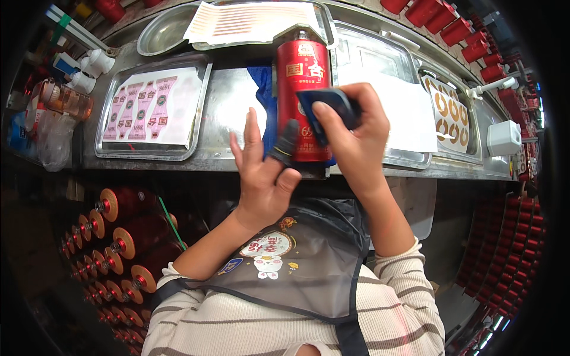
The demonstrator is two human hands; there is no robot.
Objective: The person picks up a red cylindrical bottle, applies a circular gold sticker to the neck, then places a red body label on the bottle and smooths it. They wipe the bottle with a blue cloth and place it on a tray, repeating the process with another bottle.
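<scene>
A red bottle (300,77) with gold and white print lies in the middle of the metal bench, its neck pointing away from me. My right hand (362,136) grips a dark blue flat scraper (323,110), held over the bottle's right side; whether it presses on the surface I cannot tell. At the bottle's lower left is my left hand (264,187), fingers spread and holding nothing. Its index finger wears a black finger cot (285,145), which overlaps the bottle's left edge in view. A blue cloth (261,80) shows beside and under the bottle.
On the left, a metal tray (102,148) holds pink label sheets; a tray on the far right carries gold labels (445,113). White sheets (409,113) lie right of the bottle. Behind are a metal bowl (155,37) and striped sheets (252,22). Several red bottles (133,243) stand below left.
</scene>
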